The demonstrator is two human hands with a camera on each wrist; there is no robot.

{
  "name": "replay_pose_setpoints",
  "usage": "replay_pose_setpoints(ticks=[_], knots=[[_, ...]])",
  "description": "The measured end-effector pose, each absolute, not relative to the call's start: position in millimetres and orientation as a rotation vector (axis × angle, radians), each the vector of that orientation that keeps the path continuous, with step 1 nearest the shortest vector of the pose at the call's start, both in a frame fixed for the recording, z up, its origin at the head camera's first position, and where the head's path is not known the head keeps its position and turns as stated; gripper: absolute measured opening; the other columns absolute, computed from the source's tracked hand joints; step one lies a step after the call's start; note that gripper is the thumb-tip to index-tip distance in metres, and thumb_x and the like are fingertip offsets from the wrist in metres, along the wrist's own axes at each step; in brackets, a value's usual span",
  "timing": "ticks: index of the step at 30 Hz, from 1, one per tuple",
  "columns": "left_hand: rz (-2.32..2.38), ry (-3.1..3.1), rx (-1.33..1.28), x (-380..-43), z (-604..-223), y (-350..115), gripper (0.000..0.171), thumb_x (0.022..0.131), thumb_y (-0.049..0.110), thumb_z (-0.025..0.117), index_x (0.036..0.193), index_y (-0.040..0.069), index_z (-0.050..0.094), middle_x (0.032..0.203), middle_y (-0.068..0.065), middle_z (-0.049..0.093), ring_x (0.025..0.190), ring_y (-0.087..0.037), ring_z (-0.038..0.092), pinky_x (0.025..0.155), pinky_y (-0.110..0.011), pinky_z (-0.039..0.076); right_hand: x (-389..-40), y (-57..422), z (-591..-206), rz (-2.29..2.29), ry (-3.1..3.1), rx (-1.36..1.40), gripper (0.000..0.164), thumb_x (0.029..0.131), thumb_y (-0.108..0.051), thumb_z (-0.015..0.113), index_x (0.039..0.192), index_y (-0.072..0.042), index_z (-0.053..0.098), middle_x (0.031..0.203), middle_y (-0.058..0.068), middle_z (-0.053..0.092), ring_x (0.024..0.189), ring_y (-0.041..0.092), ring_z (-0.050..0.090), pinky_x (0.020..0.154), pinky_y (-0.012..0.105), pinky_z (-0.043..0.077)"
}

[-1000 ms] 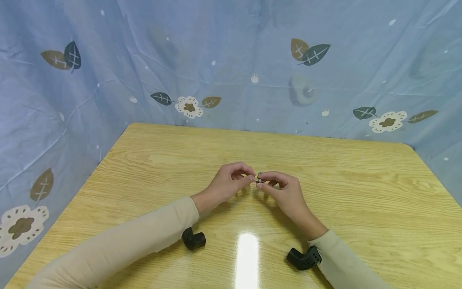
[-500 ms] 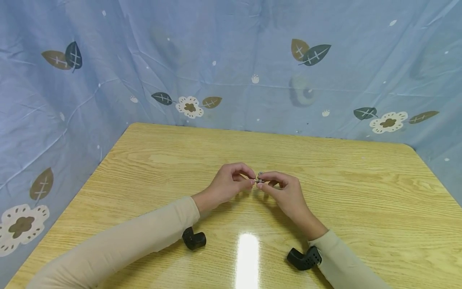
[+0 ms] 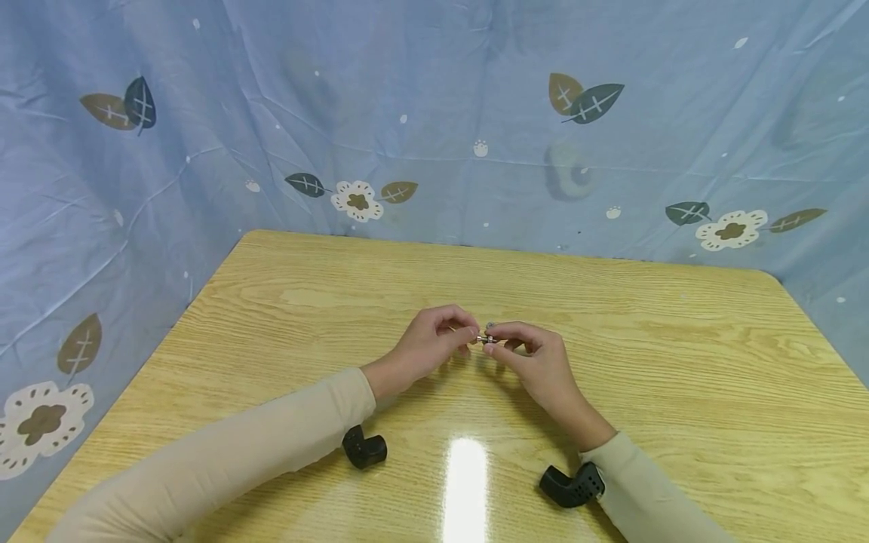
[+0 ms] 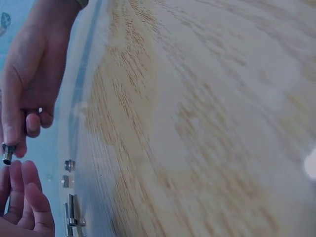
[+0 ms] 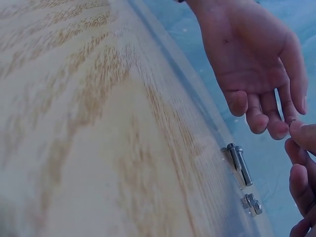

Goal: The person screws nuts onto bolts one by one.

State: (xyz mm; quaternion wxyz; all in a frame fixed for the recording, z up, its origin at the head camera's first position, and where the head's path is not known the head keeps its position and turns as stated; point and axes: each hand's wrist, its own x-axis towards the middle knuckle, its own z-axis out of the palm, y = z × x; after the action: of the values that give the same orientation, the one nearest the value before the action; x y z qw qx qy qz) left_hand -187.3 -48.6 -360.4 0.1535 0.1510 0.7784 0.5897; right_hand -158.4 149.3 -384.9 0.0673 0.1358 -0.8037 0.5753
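In the head view my left hand point(image 3: 428, 343) and right hand point(image 3: 536, 358) meet above the middle of the table, fingertips almost touching. Between them is a small shiny metal bolt point(image 3: 488, 340). My right thumb and forefinger pinch its thicker, darker part; my left thumb and forefinger pinch the thin end. In the left wrist view my right hand point(image 4: 37, 69) comes from the top with the bolt's metal end point(image 4: 7, 155) at its fingertips, and my left hand point(image 4: 27, 202) lies below. The right wrist view shows my left palm, while fingers partly hide the bolt.
Beyond my hands on the wooden table point(image 3: 326, 286), loose bolts point(image 5: 240, 164) lie beside small nuts point(image 5: 252, 203). In the head view my right fingers mostly cover them. A patterned blue curtain point(image 3: 434, 98) hangs behind the table. Black camera mounts point(image 3: 573, 485) sit at both wrists.
My left thumb dips down at half a second ago and is back up now, with the other fingertips showing below it. My right hand stays in place with the bolt.
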Motion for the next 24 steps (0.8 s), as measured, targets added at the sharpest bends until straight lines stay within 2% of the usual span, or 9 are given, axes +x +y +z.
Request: replay_pose_setpoints(ticks=[7, 12, 14, 19, 24], knots=[[1.704, 2.220, 0.462, -186.2, -359.3, -48.8, 0.015, 0.096, 0.015, 0.061, 0.106, 0.005, 0.067, 0.097, -0.011, 0.067, 0.086, -0.034, 0.067, 0.077, -0.038, 0.057, -158.3, 147.9, -385.0, 1.731, -2.408, 0.427, 0.022, 0.086, -0.014, 0.074, 0.106, -0.006, 0.073, 0.106, 0.011, 0.072, 0.079, 0.007, 0.062, 0.071, 0.025, 0.050], [1.710, 2.213, 0.463, -185.2, -359.5, -49.2, 0.012, 0.095, 0.013, 0.062, 0.104, 0.006, 0.067, 0.099, -0.010, 0.066, 0.087, -0.034, 0.068, 0.077, -0.037, 0.057, -158.1, 147.9, -385.9, 1.728, -2.412, 0.430, 0.022, 0.086, -0.013, 0.074, 0.107, -0.005, 0.073, 0.106, 0.012, 0.072, 0.079, 0.006, 0.062, 0.071, 0.025, 0.051], [1.700, 2.228, 0.466, -185.2, -360.2, -49.6, 0.010, 0.094, 0.013, 0.063, 0.102, 0.009, 0.067, 0.099, -0.009, 0.066, 0.087, -0.033, 0.068, 0.073, -0.036, 0.056, -158.0, 147.7, -386.4, 1.728, -2.417, 0.424, 0.023, 0.086, -0.014, 0.074, 0.107, -0.005, 0.073, 0.106, 0.011, 0.072, 0.079, 0.007, 0.062, 0.071, 0.025, 0.051], [1.674, 2.274, 0.502, -186.1, -361.7, -50.9, 0.007, 0.091, 0.012, 0.067, 0.097, 0.015, 0.068, 0.101, -0.003, 0.066, 0.086, -0.023, 0.067, 0.067, -0.036, 0.053, -157.9, 147.0, -386.3, 1.737, -2.420, 0.407, 0.020, 0.085, -0.014, 0.075, 0.105, -0.009, 0.074, 0.106, 0.010, 0.072, 0.079, 0.008, 0.062, 0.071, 0.025, 0.051], [1.661, 2.285, 0.515, -186.1, -360.3, -51.2, 0.014, 0.091, 0.014, 0.067, 0.105, 0.013, 0.067, 0.106, -0.001, 0.065, 0.089, -0.017, 0.066, 0.074, -0.038, 0.054, -158.3, 146.3, -386.2, 1.747, -2.409, 0.417, 0.018, 0.085, -0.013, 0.075, 0.103, -0.010, 0.074, 0.106, 0.010, 0.072, 0.080, 0.008, 0.063, 0.071, 0.024, 0.052]])
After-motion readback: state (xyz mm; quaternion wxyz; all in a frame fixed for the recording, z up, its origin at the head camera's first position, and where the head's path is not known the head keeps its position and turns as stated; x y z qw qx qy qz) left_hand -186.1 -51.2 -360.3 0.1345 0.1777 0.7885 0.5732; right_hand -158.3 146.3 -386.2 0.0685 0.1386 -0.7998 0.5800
